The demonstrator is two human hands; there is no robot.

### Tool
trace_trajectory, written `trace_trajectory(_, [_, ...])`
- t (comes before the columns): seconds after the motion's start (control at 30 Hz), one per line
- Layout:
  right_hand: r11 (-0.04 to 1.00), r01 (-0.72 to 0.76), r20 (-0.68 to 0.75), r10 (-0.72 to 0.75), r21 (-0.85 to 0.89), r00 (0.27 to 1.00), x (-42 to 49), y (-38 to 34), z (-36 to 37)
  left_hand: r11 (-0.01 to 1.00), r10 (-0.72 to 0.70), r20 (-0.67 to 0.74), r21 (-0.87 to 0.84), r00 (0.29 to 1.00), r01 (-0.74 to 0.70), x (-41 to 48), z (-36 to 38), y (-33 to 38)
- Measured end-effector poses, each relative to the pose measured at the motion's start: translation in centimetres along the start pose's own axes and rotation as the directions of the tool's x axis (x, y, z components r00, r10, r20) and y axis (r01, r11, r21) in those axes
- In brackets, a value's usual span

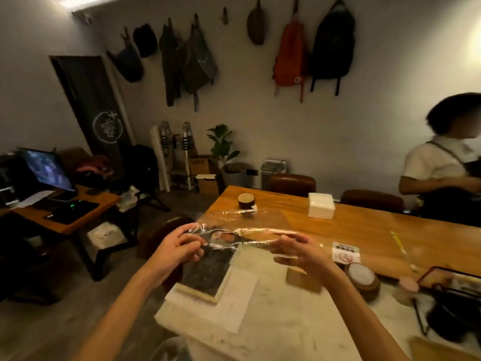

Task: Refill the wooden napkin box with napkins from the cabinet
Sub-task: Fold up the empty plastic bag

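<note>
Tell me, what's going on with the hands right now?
Left hand and right hand both gripping clear plastic wrap. Napkin stack unwrapped on wooden table. Nothing blocking.

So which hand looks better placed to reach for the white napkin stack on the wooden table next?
Probably the right hand: the napkin stack sits beyond it on the right side. Both hands hold the clear plastic wrapper; the left hand is farther away.

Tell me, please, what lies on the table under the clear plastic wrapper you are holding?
Under the clear plastic wrapper, stretched between left hand and right hand, a dark framed board lies on white paper. The hands cover part of it.
</note>
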State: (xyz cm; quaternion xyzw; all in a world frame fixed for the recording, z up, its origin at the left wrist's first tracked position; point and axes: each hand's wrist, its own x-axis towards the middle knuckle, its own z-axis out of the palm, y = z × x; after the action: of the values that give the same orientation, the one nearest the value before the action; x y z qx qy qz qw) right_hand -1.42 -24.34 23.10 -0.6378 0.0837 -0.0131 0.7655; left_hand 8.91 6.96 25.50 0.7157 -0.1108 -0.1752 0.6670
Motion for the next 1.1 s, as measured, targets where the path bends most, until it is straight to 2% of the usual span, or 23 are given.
trace_trajectory(0.13, [0.99,0.012,-0.043,-0.018,-0.14,0.999,-1.3,-5.4,-2.7,0.996,-0.036,0.205,-0.068,0.978,0.051,3.2,1.7,4.1])
trace_trajectory(0.2, [0.981,0.017,-0.053,-0.027,-0.192,0.998,-2.1,-8.2,-3.2,0.998,0.016,0.283,-0.057,0.959,0.0,4.0,2.2,6.3])
trace_trajectory(0.3, [0.955,0.192,-0.02,-0.202,-0.228,0.979,-4.0,-12.1,-2.8,0.962,0.26,0.271,-0.151,0.927,-0.225,4.0,2.4,9.0])
trace_trajectory(0.37, [0.925,0.352,-0.009,-0.357,-0.142,0.934,-5.6,-13.9,-2.2,0.88,0.437,0.256,-0.32,0.862,-0.351,3.8,2.1,10.1])
trace_trajectory(0.4, [0.915,0.394,-0.008,-0.396,-0.083,0.918,-5.9,-14.3,-2.0,0.848,0.479,0.247,-0.376,0.843,-0.372,4.1,1.9,10.4])
trace_trajectory(0.47, [0.923,0.367,-0.047,-0.374,-0.117,0.926,-5.0,-14.1,-1.6,0.855,0.467,0.259,-0.375,0.846,-0.357,5.2,1.9,10.0])
trace_trajectory(0.57, [0.933,0.203,-0.137,-0.252,-0.296,0.958,-2.6,-11.2,-1.4,0.929,0.316,0.258,-0.28,0.913,-0.242,7.1,2.5,7.5])
trace_trajectory(0.63, [0.946,0.143,-0.204,-0.207,-0.291,0.957,-1.5,-9.7,-1.1,0.943,0.223,0.153,-0.284,0.963,-0.173,7.9,2.9,5.8])
trace_trajectory(0.7, [0.963,0.137,-0.216,-0.188,-0.233,0.958,-1.5,-9.4,-0.6,0.937,0.187,0.11,-0.32,0.976,-0.143,7.5,3.0,5.5])
trace_trajectory(0.87, [0.993,0.116,-0.13,-0.115,-0.005,0.985,-1.8,-10.3,-0.4,0.915,0.29,0.108,-0.324,0.951,-0.242,7.5,0.6,5.8])
trace_trajectory(0.97, [0.994,0.089,-0.083,-0.083,0.064,0.993,-1.2,-10.6,1.0,0.917,0.349,0.046,-0.224,0.936,-0.33,6.8,-1.0,6.3])
trace_trajectory(1.03, [0.979,0.164,-0.08,-0.174,-0.117,0.981,-0.8,-11.0,2.6,0.926,0.363,0.118,-0.161,0.924,-0.343,6.1,-2.7,6.4])
trace_trajectory(1.1, [0.904,0.281,-0.033,-0.307,-0.322,0.951,-0.6,-11.8,4.5,0.94,0.342,0.303,-0.089,0.89,-0.331,5.2,-5.6,6.7])
